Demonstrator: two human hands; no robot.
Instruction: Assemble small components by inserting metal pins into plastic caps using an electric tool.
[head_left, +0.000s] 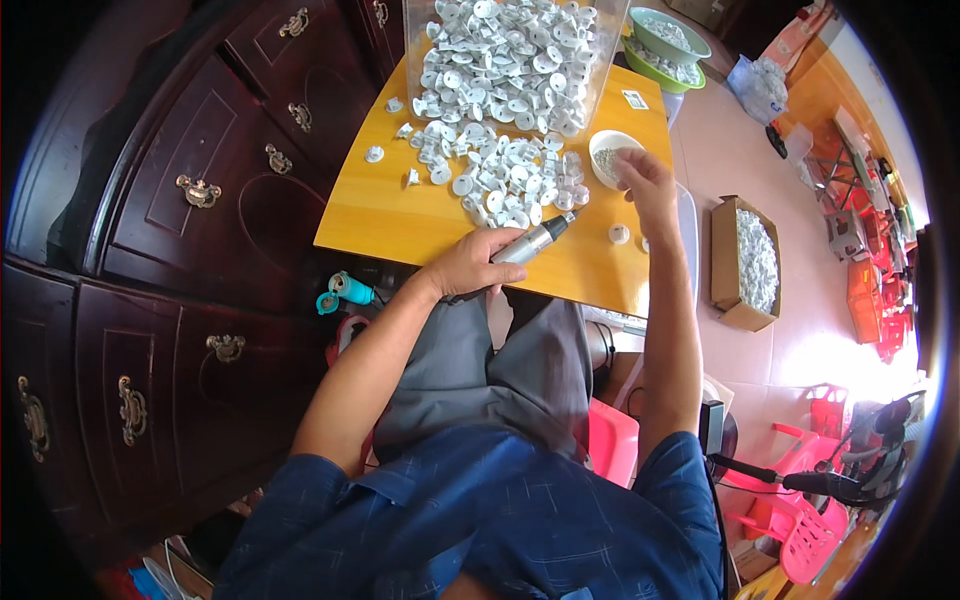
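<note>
Above the yellow table (pixel 365 205), left hand (pixel 475 265) wraps silver tool (pixel 530 245); right hand (pixel 646 180) curls at white bowl (pixel 612 139), grip unclear.

Bowl (pixel 610 140) right of loose pieces (pixel 517 172)

A yellow table (pixel 375 215) bears a clear bin (pixel 606 60), loose white pieces (pixel 512 176) and a white bowl (pixel 612 138).

The place looks like a home doubling as a workshop: ornate dark-wood cabinets (pixel 190 155) stand left of the fingers (pixel 508 272), a clear bin (pixel 608 62) heaped with white parts (pixel 505 65) lies beyond them, and a filled carton (pixel 726 262) sits on floor tiles (pixel 745 356) to their right.
</note>
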